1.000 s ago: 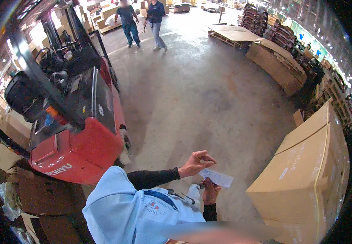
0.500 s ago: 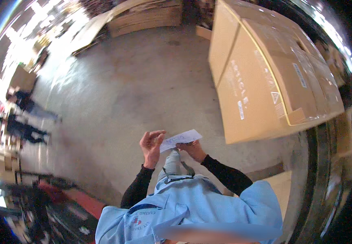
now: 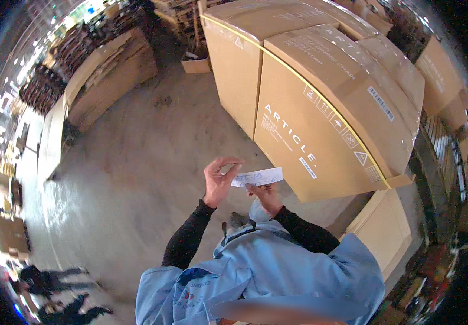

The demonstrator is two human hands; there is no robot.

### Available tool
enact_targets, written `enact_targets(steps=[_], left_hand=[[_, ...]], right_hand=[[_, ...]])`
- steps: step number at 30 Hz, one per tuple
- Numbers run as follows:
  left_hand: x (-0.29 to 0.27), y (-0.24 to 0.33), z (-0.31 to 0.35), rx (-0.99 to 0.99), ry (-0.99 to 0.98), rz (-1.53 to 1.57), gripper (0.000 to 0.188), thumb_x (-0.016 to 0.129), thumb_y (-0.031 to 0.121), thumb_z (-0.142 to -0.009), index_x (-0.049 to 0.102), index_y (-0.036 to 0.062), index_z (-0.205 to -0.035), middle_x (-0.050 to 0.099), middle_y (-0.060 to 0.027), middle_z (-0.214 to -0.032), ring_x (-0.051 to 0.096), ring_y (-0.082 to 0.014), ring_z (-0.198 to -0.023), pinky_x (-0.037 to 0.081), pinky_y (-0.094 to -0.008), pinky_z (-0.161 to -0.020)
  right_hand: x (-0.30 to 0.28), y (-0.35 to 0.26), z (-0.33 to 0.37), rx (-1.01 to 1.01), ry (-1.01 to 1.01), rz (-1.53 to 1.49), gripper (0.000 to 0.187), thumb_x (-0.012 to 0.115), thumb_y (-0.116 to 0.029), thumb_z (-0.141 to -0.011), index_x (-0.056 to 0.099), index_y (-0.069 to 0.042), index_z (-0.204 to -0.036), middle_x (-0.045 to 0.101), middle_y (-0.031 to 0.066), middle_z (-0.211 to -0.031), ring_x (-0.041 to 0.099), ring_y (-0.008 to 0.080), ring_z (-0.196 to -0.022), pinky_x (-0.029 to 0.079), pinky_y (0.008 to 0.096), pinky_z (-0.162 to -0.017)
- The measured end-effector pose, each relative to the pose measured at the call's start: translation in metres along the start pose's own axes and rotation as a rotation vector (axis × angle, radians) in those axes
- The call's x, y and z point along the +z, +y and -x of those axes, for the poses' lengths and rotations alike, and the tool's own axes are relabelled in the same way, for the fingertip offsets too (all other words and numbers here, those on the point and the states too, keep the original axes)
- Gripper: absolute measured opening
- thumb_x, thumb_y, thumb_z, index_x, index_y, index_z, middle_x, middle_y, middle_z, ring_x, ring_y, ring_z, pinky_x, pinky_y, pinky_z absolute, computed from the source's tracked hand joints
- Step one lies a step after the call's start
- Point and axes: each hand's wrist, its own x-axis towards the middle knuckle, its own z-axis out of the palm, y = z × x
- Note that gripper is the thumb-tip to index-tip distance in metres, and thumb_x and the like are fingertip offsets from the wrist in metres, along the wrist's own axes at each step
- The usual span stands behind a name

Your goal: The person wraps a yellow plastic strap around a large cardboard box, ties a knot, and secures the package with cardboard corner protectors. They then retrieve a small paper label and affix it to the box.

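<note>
A narrow white paper slip (image 3: 266, 176) with blue handwriting is held out in front of my body. My right hand (image 3: 266, 197) grips its lower edge, with the thumb on top. At the left end of the slip is my left hand (image 3: 220, 181), its fingers curled and its thumb against the corner of the paper. How firmly it pinches there is partly hidden. Black sleeves cover both forearms below a light blue shirt (image 3: 277, 265).
Large strapped cardboard boxes (image 3: 282, 146) stand close on the right. A flat cardboard piece (image 3: 380, 233) lies near my right side. Stacked cardboard sheets (image 3: 115, 81) are at the far left. Two people (image 3: 60, 281) are at the lower left on the concrete floor (image 3: 136, 162).
The view has turned right, so the boxes stand further left and the two people lower in the picture. Both hands still hold the slip, which lies more level.
</note>
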Motion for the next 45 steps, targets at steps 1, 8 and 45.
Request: enact_targets(steps=[1,8,45], left_hand=[[0.002,-0.005,-0.023,-0.005,-0.047,0.06,0.009,0.072,0.001,-0.083,0.072,0.0019,-0.093,0.073,-0.0058,-0.094,0.064,-0.0118,-0.086,0.049,-0.0282,-0.077],[0.034,-0.064,-0.163,0.097,-0.264,0.137,0.013,0.071,-0.001,-0.085,0.073,0.0012,-0.097,0.073,-0.0059,-0.096,0.065,-0.0116,-0.085,0.052,-0.0277,-0.073],[0.161,-0.13,-0.507,0.913,-0.904,0.344,0.018,0.069,0.001,-0.085,0.064,0.0064,-0.102,0.071,-0.0094,-0.109,0.068,-0.0296,-0.1,0.053,-0.0392,-0.086]], right_hand=[[0.005,-0.003,-0.017,-0.088,0.016,-0.077,0.024,0.074,-0.003,-0.084,0.063,-0.006,-0.106,0.069,0.0055,-0.097,0.065,0.0148,-0.082,0.054,0.0291,-0.064],[-0.034,0.002,-0.13,-0.193,0.221,0.185,0.02,0.07,-0.007,-0.088,0.069,-0.005,-0.108,0.07,0.0047,-0.094,0.064,0.0133,-0.077,0.053,0.0287,-0.065],[0.012,-0.252,-0.343,-0.153,0.999,1.419,0.045,0.074,-0.018,-0.08,0.06,-0.004,-0.121,0.064,0.0143,-0.116,0.058,0.0355,-0.111,0.047,0.0449,-0.094]])
